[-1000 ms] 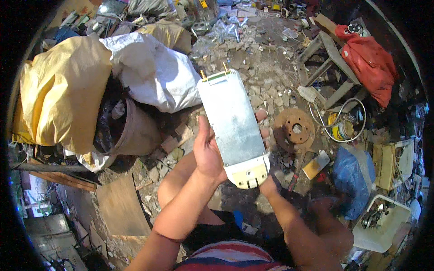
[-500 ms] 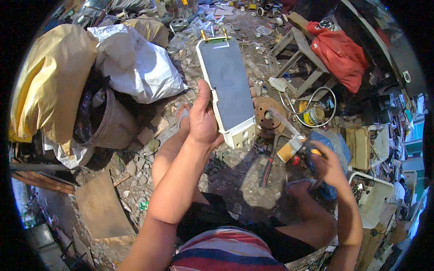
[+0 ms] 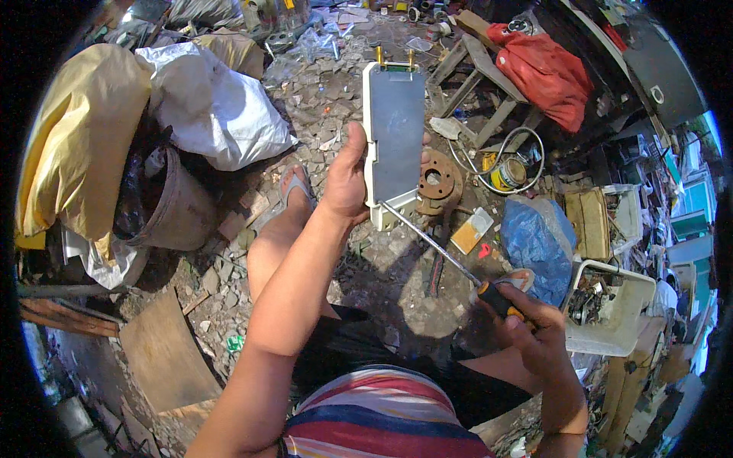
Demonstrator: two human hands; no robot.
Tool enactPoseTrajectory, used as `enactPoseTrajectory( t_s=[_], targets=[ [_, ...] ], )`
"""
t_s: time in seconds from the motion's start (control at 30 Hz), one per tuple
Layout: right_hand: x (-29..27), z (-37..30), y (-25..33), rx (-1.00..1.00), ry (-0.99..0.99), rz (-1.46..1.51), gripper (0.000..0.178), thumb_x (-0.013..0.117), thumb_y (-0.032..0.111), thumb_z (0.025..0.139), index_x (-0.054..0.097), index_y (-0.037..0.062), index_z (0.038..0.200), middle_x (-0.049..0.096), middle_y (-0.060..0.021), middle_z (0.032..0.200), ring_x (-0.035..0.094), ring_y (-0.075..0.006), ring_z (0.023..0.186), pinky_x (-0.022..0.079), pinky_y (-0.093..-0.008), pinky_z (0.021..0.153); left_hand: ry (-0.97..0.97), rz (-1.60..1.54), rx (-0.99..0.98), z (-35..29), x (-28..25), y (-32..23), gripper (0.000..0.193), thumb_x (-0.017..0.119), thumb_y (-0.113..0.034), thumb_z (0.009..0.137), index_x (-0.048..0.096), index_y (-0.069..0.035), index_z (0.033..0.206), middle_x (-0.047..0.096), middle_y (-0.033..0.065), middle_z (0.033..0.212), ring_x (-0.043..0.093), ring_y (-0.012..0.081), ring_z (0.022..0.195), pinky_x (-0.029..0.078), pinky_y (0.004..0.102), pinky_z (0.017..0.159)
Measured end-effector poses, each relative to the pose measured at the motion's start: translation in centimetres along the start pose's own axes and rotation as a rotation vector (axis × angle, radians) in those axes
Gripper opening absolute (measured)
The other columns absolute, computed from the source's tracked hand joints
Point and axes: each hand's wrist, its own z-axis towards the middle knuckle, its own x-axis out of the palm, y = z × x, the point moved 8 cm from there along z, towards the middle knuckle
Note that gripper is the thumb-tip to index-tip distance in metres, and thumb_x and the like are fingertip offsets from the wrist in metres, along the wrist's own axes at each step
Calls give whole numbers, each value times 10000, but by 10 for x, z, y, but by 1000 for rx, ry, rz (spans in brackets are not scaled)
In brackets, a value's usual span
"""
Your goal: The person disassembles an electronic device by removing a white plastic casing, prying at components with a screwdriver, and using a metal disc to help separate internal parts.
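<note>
My left hand (image 3: 348, 179) is closed round the side of a long, flat electronic unit (image 3: 398, 137), its thumb along the left edge. This unit has a cream plastic frame, a dark grey metal plate and two brass connectors at the far end. In my right hand (image 3: 531, 328) is a long-shaft screwdriver (image 3: 450, 259) with a black and orange handle. Its tip meets the near left corner of the grey plate. Just beyond the unit lies a rusty brake disc (image 3: 447, 179), with a hammer (image 3: 435, 276) partly hidden below it.
An orange and white box (image 3: 471, 231) lies near a blue plastic bag (image 3: 538, 244). At right stands a cream bin (image 3: 615, 336) with metal scraps. A wooden stool (image 3: 485, 84) bears a red sack (image 3: 542, 72). White (image 3: 217, 114) and yellow sacks (image 3: 88, 130) crowd a bucket (image 3: 179, 206) at left.
The screwdriver has swung from beside the box to the unit, and its tip now touches the plate's near end. The unit has turned more upright in view and shifted slightly right.
</note>
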Motion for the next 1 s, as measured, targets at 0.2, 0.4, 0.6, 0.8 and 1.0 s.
enactPoseTrajectory(
  t_s=[0.2, 0.4, 0.6, 0.8, 1.0],
  targets=[
    [3, 5, 16, -84, -14, -158, 364, 611, 103, 843, 587, 23, 1197, 615, -136, 979, 589, -222, 963, 431, -329, 884, 29, -13, 7, -1, 1, -3, 757, 309, -643, 902, 413, -33, 1338, 566, 160, 1216, 602, 238, 1045, 497, 365, 887],
    [0, 2, 69, -323, -5, -661, 446, 667, 77, 765, 589, 91, 1204, 622, -143, 1004, 646, -303, 814, 527, -362, 691, 0, 60, -20, 0, -2, 0, 802, 290, -650, 901, 329, -17, 1392, 518, 204, 1278, 581, 310, 1093, 467, 411, 933],
    [3, -4, 116, -452, 35, -1035, 593, 765, 212, 676, 570, 196, 1236, 577, -67, 998, 625, -237, 760, 509, -347, 588, -33, -54, -46, 5, 0, 5, 754, 256, -620, 924, 346, -31, 1386, 526, 210, 1267, 602, 308, 1057, 500, 418, 889],
    [7, -5, 131, -518, 102, -1281, 720, 779, 342, 589, 553, 226, 1263, 551, -49, 1004, 583, -201, 749, 470, -338, 540, 20, -171, -38, 7, 3, 5, 755, 265, -621, 922, 358, -20, 1369, 526, 223, 1257, 607, 310, 1043, 512, 426, 878],
    [1, 10, 153, -327, 162, -1008, 540, 681, 42, 677, 583, 164, 1194, 586, -97, 812, 608, -274, 668, 501, -380, 574, -80, -3, -55, 1, 2, 7, 774, 267, -635, 915, 346, -19, 1377, 524, 228, 1258, 595, 327, 1063, 498, 424, 891]
  ],
)
